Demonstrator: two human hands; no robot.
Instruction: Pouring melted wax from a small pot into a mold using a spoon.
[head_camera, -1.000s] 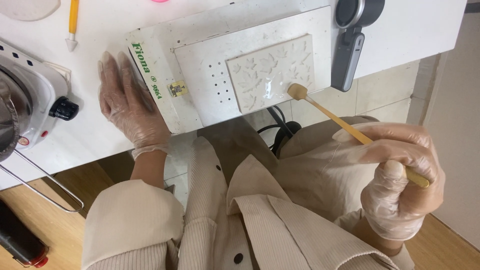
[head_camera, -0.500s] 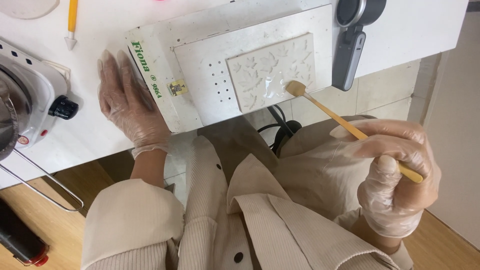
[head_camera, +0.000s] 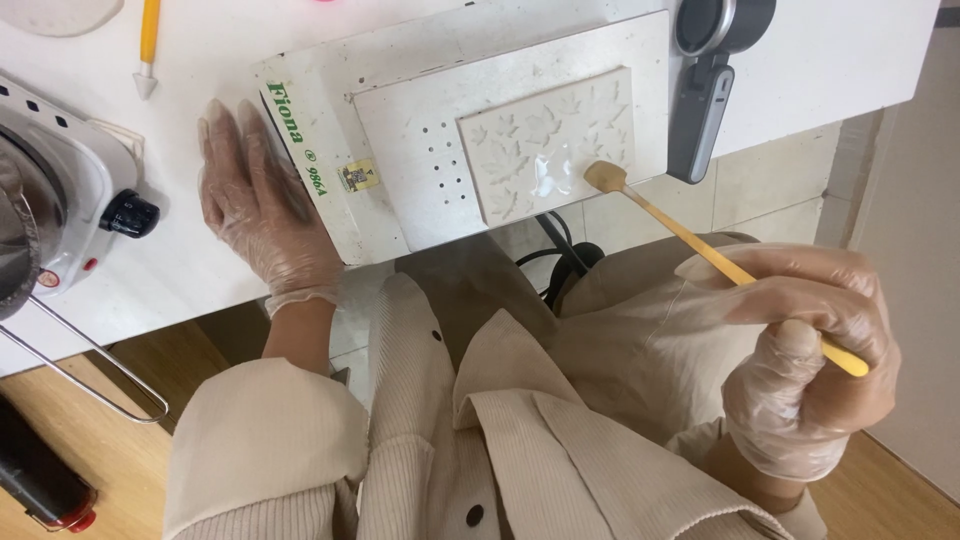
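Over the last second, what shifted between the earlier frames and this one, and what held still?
The right hand, gripping the wooden spoon, swung its bowl leftward, up to the right edge of the leaf-pattern mould. Nothing was picked up or released. The left hand stayed flat on the table against the white board.

White worktable (head_camera: 850, 60) fills the upper frame, its front edge running on a slant. Below it, pale square tiles (head_camera: 770, 190) with grey grout — wall or floor, cannot tell. Wood-toned floor (head_camera: 60, 410) at lower left and lower right. Plain off-white wall panel (head_camera: 920, 250) along the right edge. Light is even and soft — no hard shadows.
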